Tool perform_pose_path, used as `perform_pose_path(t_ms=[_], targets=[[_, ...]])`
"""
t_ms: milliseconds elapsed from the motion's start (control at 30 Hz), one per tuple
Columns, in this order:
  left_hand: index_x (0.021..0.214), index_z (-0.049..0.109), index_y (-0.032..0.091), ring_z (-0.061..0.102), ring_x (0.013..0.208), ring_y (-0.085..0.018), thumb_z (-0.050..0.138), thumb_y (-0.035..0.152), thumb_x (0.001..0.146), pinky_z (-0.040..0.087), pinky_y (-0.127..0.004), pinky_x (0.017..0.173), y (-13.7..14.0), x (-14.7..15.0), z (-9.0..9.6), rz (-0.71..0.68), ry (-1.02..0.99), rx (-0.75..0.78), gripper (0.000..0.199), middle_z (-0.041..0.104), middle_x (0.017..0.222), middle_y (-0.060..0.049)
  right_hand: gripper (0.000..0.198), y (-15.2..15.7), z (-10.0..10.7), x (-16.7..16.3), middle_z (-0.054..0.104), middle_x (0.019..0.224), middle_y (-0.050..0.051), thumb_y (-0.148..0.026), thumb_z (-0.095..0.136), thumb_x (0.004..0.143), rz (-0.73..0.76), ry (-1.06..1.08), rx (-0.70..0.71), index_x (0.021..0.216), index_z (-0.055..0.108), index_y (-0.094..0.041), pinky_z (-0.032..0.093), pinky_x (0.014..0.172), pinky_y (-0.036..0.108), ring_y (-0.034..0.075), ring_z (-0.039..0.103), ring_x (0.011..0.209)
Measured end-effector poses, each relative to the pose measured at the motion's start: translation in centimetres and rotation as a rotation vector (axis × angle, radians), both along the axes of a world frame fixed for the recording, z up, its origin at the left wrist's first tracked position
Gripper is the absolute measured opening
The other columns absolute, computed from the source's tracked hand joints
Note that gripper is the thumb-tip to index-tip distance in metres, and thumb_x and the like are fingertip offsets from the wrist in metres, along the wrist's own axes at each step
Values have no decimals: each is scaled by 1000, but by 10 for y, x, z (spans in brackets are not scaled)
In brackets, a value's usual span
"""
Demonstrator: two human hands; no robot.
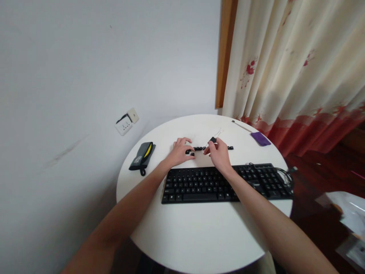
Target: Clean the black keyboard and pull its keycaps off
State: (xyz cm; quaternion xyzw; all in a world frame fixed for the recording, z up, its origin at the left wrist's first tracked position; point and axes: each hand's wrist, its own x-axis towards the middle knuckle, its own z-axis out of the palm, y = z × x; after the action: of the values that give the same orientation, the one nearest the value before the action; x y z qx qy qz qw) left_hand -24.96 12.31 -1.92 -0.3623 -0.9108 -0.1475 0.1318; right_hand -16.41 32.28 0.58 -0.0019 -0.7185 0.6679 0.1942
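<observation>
My left hand (182,151) rests at the left end of a row of loose black keycaps (199,148), its fingers curled and its thumb close to a few of them. Between thumb and fingertips sits a small keycap (192,154); the contact is too small to see clearly. In my right hand (221,153) is a wire puller (212,140) with a black middle and thin wires at its ends, one reaching down toward the row. Below both hands lies a black keyboard (196,186), partly covered by my right forearm.
The round white table (194,236) also bears a grey pouch (142,156) with a yellow patch on the left. At the right are a thin brush (242,126), a purple cloth piece (260,139) and a coiled cable (286,177). A wall socket (123,125) and curtain (268,76) stand behind.
</observation>
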Motion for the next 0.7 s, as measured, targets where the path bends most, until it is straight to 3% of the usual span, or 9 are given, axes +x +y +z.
perform_pose_path(t_ms=[133, 700], targets=[[102, 72, 27, 42, 118, -30, 84, 39, 70, 37, -46, 97, 3, 1, -1, 25, 47, 18, 36, 49, 130, -7, 15, 0, 0, 0, 66, 59, 2, -34, 49, 88, -4, 14, -12, 79, 49, -21, 47, 56, 27, 18, 65, 55], [109, 67, 28, 40, 122, -31, 79, 33, 74, 37, -47, 98, 3, 1, -2, 92, 55, 42, 37, 47, 134, -7, 16, 1, -2, -1, 67, 59, 2, -33, 50, 89, 21, 17, -2, 79, 50, -21, 48, 57, 27, 17, 65, 56]])
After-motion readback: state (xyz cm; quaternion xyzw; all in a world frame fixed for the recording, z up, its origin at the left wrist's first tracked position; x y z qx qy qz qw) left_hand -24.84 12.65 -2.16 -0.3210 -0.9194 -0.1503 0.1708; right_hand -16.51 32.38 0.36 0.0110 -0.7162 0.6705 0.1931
